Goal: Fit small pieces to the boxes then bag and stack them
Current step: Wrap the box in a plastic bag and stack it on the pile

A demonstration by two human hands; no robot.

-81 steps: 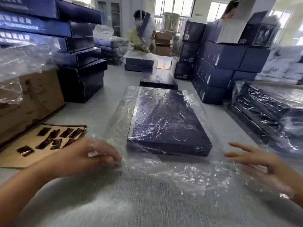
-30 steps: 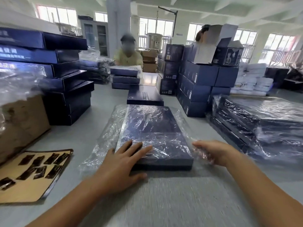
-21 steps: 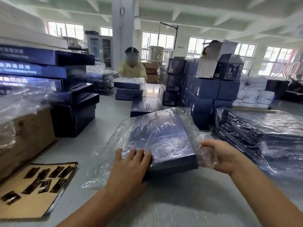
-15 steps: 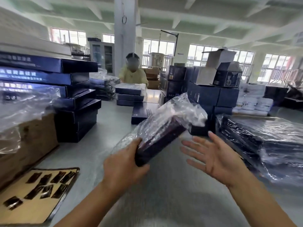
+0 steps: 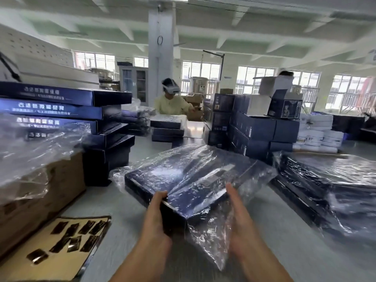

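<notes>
A flat dark blue box in a clear plastic bag [image 5: 183, 176] is held tilted and diagonal above the grey table [image 5: 274, 231], with loose bag plastic hanging off its near end. My left hand [image 5: 156, 218] grips the box's near corner, thumb on top. My right hand [image 5: 240, 216] lies flat, fingers straight, against the plastic along the box's near right edge. Several small dark pieces [image 5: 67, 239] lie on a tan card at the near left.
Bagged boxes are stacked at the right [image 5: 325, 180]. Unbagged blue boxes [image 5: 61, 110] tower at the left behind a plastic-draped cardboard carton [image 5: 40, 192]. More blue cartons [image 5: 254, 127] stand mid-right. A person in yellow [image 5: 171, 102] works at the far end.
The bagged box was lifted off the table and stood on edge in my left hand, and has now come down nearly flat and turned diagonal. My right hand closed in against its side.
</notes>
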